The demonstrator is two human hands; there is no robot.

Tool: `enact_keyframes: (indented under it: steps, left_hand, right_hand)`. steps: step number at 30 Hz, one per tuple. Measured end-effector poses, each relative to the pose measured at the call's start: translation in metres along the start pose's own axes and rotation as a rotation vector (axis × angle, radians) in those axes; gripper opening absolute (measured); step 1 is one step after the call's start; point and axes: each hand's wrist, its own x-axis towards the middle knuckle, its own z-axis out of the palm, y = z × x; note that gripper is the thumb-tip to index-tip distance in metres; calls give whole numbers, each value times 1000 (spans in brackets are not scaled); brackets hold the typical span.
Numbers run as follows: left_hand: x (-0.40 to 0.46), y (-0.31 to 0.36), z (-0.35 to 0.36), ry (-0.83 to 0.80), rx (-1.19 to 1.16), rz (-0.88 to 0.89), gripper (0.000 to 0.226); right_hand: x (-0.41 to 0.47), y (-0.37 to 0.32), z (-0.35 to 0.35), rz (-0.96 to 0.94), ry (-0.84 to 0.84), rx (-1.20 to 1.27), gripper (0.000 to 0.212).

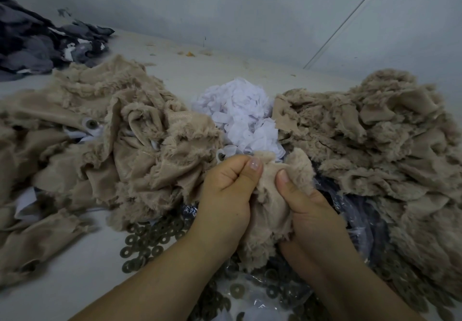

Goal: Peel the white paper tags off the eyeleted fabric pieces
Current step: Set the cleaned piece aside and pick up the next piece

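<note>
Both hands hold one small beige furry fabric piece (pixel 270 203) in front of me. My left hand (pixel 228 193) grips its left edge, thumb pressed on top. My right hand (pixel 310 210) pinches its right side, thumb on the fabric. No white tag shows on this piece; its underside is hidden. A heap of peeled white paper tags (pixel 240 115) lies just beyond the hands. A pile of beige fabric pieces (pixel 105 140) with eyes and white tags showing lies at the left. Another beige pile (pixel 380 140) lies at the right.
Many brownish ring washers (pixel 150 238) are scattered on the white table (pixel 75 283) below the left pile and on a clear plastic bag (pixel 270 295) near my forearms. Dark grey fabric (pixel 37 45) is heaped at the far left. A wall stands behind.
</note>
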Motion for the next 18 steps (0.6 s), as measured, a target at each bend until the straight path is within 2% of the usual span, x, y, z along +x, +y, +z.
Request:
enact_keyframes:
  steps: [7, 13, 18]
  left_hand:
    - [1, 0, -1, 14, -9, -25, 32]
    - [1, 0, -1, -14, 36, -4, 29]
    - [2, 3, -2, -66, 168, 25, 42]
  right_hand:
    - [-1, -3, 3, -26, 18, 31, 44]
    - [-2, -4, 2, -20, 18, 34, 43]
    - [-2, -1, 0, -49, 28, -81, 41]
